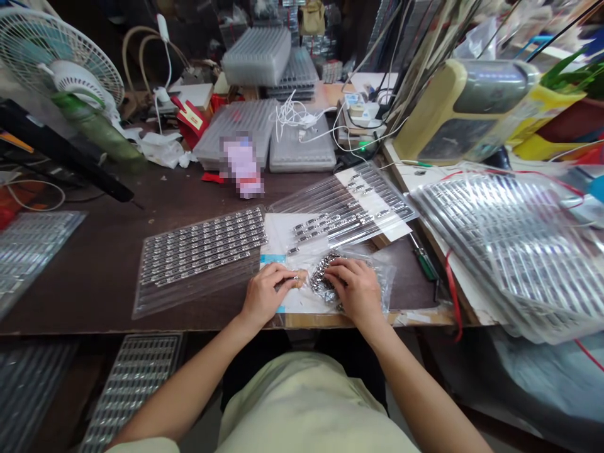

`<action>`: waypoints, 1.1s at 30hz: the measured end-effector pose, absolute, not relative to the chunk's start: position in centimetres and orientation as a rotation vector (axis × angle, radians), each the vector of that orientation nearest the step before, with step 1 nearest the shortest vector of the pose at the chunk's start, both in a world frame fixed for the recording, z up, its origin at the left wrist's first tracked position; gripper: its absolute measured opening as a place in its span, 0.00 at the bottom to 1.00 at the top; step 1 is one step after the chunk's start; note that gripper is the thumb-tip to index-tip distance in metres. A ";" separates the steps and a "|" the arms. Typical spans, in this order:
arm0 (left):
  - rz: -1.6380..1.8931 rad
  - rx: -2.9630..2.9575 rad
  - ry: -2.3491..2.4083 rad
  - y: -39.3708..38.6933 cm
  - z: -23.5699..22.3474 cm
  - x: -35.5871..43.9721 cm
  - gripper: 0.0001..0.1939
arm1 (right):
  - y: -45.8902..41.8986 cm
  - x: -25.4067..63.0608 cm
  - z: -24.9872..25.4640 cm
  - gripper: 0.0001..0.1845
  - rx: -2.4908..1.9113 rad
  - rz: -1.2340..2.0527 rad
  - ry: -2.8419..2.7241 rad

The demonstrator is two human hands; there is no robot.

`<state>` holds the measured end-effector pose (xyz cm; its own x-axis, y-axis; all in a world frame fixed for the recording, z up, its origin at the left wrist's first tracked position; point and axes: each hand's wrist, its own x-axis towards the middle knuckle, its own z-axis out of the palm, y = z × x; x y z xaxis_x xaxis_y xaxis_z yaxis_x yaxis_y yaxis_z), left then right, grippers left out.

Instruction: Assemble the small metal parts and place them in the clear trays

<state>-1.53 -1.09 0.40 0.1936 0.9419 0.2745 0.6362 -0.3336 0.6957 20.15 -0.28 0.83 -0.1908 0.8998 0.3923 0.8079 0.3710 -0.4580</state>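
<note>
My left hand (270, 290) is closed in a pinch over the white sheet (295, 302), with a small shiny metal part (296, 278) between thumb and fingertips. To its right, my right hand (356, 286) reaches into a pile of small metal parts (323, 270) lying on a clear plastic bag (385, 277). The right fingertips are bent together at the pile; whether a part is between them is hidden. Beyond the hands lies a clear ribbed tray (325, 195) partly set with metal parts. Left of them, another ribbed tray (189, 292) carries dense rows of similar parts.
Stacked clear trays (519, 251) overhang the right side, beside a green-handled screwdriver (425, 261) and a red ribbon (453, 302). At the back stand a fan (70, 75), a green bottle (94, 129), more trays (257, 56), white cables (302, 116) and a beige machine (434, 113).
</note>
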 end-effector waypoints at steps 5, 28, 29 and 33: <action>0.894 2.089 1.509 -1.1 0.4 -1.4 0.07 | -0.5 19.7 1.0 0.08 -1.456 0.294 -2.013; 1.147 1.718 1.549 -0.7 0.6 -1.9 0.07 | -0.8 17.4 0.7 0.12 -1.477 0.052 -2.232; 1.137 1.709 1.551 -0.6 0.7 -1.9 0.07 | -0.9 18.0 0.6 0.11 -1.481 0.017 -2.251; 1.095 1.740 1.555 0.0 1.2 -1.6 0.07 | -1.1 19.4 0.4 0.07 -1.464 -0.028 -2.290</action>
